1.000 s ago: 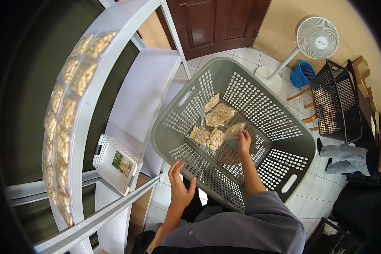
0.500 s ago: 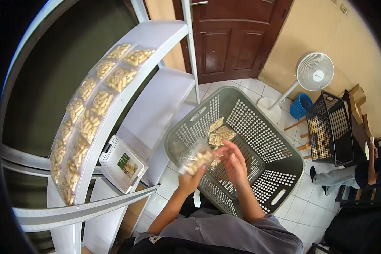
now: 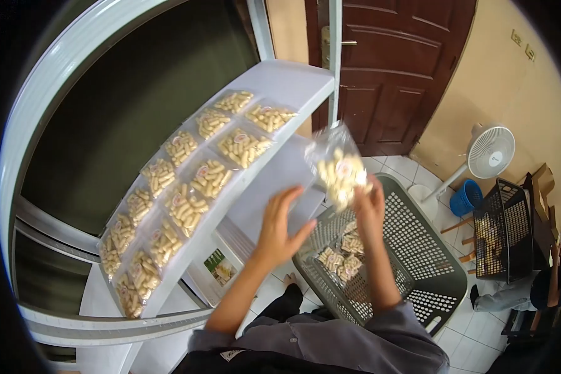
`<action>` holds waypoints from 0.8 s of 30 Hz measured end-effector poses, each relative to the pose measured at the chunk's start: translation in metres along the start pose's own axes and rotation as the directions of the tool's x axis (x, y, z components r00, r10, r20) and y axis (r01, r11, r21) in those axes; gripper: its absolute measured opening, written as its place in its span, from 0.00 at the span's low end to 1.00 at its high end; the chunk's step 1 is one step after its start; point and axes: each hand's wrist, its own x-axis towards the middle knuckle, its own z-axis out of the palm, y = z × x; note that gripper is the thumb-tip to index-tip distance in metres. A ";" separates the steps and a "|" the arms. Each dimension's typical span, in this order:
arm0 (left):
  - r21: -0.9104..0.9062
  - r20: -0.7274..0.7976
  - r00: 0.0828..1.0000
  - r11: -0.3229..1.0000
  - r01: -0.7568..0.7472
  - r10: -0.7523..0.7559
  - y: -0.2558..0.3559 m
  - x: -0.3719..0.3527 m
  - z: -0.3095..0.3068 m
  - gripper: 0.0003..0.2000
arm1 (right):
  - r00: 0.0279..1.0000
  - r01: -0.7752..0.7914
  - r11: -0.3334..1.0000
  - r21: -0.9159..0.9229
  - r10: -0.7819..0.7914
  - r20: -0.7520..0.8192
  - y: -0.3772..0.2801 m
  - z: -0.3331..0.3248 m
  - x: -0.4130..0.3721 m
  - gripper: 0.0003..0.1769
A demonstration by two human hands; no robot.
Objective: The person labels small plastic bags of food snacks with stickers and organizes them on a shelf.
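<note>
I have a clear bag [image 3: 341, 171] of pale, finger-shaped pieces in the air, tilted, with a round label showing on its front. My right hand [image 3: 371, 209] is clamped on its lower right edge. My left hand [image 3: 279, 230] has its fingers and thumb spread apart, just left of the bag and near the front edge of the upper shelf [image 3: 287, 78]. On that shelf I see similar packs [image 3: 187, 209] laid flat in two rows along its length. Below my right hand stands a big grey-green basket [image 3: 417, 240] with holes in its walls, and a few more packets [image 3: 346, 258] lie inside it. A white basket [image 3: 196, 274] with a picture label sits under the upper shelf, partly hidden by my left arm. Farther out I make out a brown door [image 3: 393, 81], a standing fan [image 3: 491, 151], a blue bin [image 3: 466, 198] and a black basket [image 3: 502, 230]. At far right, another person's grey trouser leg [image 3: 508, 293] shows.
</note>
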 end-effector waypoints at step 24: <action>0.462 0.357 0.914 0.887 0.006 -0.192 -0.139 0.158 -0.064 0.30 | 0.981 0.192 0.747 -0.636 -0.154 0.116 0.117 0.241 0.321 0.24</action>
